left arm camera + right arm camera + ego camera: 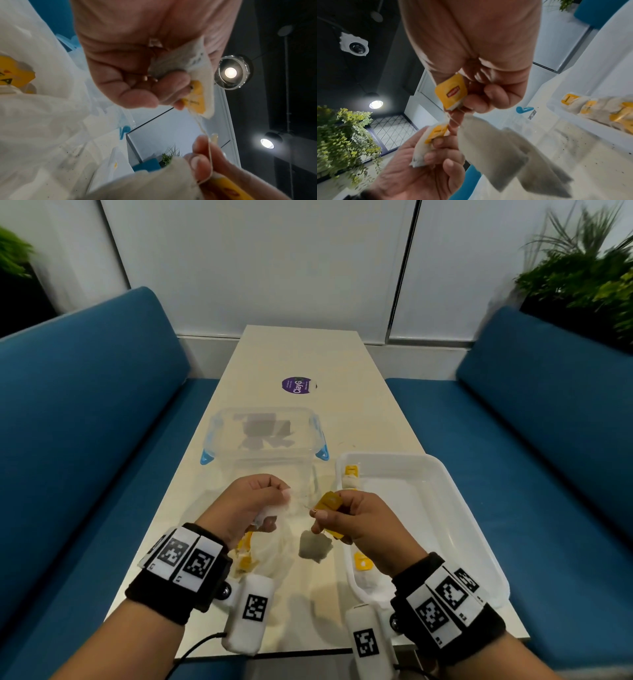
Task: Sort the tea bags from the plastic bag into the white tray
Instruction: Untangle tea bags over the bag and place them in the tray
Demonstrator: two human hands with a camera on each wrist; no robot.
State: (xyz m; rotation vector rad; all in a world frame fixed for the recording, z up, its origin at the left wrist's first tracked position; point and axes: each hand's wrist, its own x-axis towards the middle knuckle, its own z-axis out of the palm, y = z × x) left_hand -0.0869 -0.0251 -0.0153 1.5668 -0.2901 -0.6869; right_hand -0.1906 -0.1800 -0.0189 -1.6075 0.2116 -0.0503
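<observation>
My left hand (274, 508) grips a white tea bag (197, 75) with a yellow tag, held above the crumpled clear plastic bag (270, 553). My right hand (325, 518) pinches a yellow tag (452, 92) and its thin string; a second tea bag (315, 546) dangles below it. The string runs between the two hands, which are close together over the table. More yellow-tagged tea bags (245, 559) lie in the plastic bag. The white tray (455, 484) sits to the right, with several tea bags (599, 111) lined along its left wall.
A clear lidded container (263, 436) with blue clips stands just beyond my hands. A purple round sticker (297, 385) lies farther back on the narrow white table (294, 354). Blue benches (85, 405) flank both sides. Fine tea dust speckles the tabletop.
</observation>
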